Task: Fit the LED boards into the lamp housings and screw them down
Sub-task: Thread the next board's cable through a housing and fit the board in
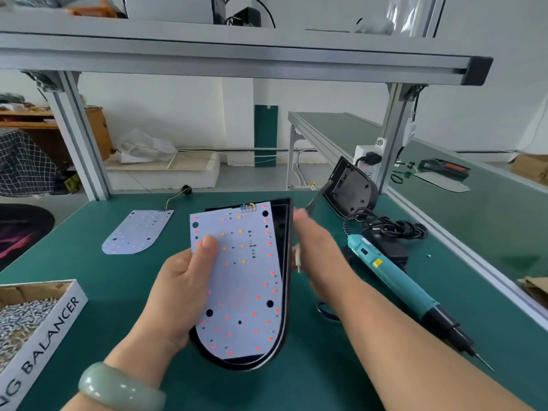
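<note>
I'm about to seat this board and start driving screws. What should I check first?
1. Grip on LED board: ok, left hand thumb presses it against the housing.
2. Board flush in housing: not ok, it sits skewed, with black interior showing along its right side.
3. Free right hand: cannot tell, it is blurred at the housing's right edge.
4. Reachable screwdriver: ok, it lies to the right, untouched.
5. Supply of screws: ok, the box at left holds plenty.

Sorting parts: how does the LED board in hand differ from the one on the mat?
The held LED board rests tilted on a black lamp housing, gripped by the left hand; the spare LED board lies flat, alone and untouched on the mat. Both are white and round-ended.
</note>
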`<state>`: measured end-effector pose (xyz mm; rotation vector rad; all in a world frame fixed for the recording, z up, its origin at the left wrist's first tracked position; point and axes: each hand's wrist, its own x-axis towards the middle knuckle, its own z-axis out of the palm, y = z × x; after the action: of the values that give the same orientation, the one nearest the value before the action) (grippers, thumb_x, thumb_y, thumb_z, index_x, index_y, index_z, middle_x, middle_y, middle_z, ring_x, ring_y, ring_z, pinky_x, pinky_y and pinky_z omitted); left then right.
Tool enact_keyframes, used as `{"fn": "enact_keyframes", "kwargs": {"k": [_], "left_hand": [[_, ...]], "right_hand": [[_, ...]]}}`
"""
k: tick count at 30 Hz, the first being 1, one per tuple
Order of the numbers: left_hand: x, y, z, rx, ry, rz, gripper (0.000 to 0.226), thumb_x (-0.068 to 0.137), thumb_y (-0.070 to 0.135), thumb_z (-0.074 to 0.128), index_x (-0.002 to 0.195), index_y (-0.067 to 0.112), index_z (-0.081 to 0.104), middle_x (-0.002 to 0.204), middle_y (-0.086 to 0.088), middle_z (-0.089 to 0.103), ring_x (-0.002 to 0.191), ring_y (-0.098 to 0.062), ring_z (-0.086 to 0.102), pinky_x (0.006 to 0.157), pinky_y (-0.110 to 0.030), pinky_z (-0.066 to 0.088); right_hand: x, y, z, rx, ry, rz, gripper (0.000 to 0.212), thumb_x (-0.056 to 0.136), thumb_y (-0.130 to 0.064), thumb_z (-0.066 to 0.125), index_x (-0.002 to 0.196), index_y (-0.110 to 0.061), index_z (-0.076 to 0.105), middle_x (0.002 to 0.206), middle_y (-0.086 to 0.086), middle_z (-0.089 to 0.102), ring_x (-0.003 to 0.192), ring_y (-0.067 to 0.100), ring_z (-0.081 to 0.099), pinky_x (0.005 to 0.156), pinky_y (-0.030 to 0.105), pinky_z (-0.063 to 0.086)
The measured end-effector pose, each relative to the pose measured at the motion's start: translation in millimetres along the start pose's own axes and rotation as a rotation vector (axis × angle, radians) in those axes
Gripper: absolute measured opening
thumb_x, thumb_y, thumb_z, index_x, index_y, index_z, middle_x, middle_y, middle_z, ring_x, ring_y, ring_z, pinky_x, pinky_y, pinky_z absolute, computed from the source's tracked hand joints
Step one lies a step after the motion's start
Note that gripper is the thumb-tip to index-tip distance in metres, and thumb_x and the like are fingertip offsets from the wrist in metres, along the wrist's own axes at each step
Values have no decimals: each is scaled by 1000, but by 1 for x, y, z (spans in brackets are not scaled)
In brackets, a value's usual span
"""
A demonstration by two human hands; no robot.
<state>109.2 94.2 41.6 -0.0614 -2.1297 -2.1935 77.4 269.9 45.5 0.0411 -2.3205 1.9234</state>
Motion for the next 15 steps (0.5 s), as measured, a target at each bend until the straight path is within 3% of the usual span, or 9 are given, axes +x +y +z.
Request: {"fn": "enact_keyframes", "kwargs": {"k": [1,3,5,7,9,11,12,14,15], "left_hand": [[3,-3,-2,59,40,27,51,74,61,44,58,18,68,56,7,67,45,-10,61,41,-15,44],[8,-10,-1,200,110,84,56,81,57,47,47,14,40,39,11,40,33,-7,34,34,-13,29],[10,-14,3,348,121,149,53,90,45,51,51,18,28,41,10,30,35,-9,25,34,-13,23],[12,-16,4,525,66,246,48,89,42,53,56,9,45,52,8,45,43,-9,41,40,-12,32],[12,-16,5,673,26,355,32,86,43,56,71,17,65,81,9,55,71,10,52,57,-2,36],[9,-11,8,645,85,473,8,81,42,67,78,34,69,108,19,52,89,27,45,70,5,31],[7,-8,9,567,111,527,11,75,42,73,83,44,65,117,25,49,98,28,45,77,5,31],[5,-6,7,257,123,537,45,63,42,78,99,54,54,129,28,48,110,12,55,90,-13,42],[5,-3,5,147,113,483,57,60,41,78,107,57,48,130,27,50,109,4,60,89,-23,47]], "right_hand": [[-3,-2,-3,191,-8,63,28,93,-58,37,101,-44,60,109,-6,66,66,11,64,59,24,44],[-10,-4,-5,454,-95,140,47,94,-64,29,115,-37,63,119,3,63,80,22,64,62,28,48],[-21,-1,1,387,-143,109,46,98,-54,36,112,-23,66,113,15,67,92,22,64,77,39,55],[-29,0,11,227,-10,41,22,98,-34,50,103,-17,63,111,16,67,95,25,64,92,52,51],[-32,3,15,263,98,17,9,96,-21,54,98,-17,62,107,13,69,92,26,65,92,52,51],[-32,2,15,367,99,13,12,97,-14,52,97,-16,64,104,7,72,94,21,67,90,43,55],[-31,1,13,394,100,11,13,98,-13,51,97,-16,64,102,5,73,93,20,68,87,39,56],[-31,0,9,414,114,22,15,99,-12,49,96,-15,64,96,2,74,88,18,68,83,37,56],[-32,0,8,421,108,28,15,99,-12,48,97,-14,63,96,2,74,87,18,68,82,37,55]]}}
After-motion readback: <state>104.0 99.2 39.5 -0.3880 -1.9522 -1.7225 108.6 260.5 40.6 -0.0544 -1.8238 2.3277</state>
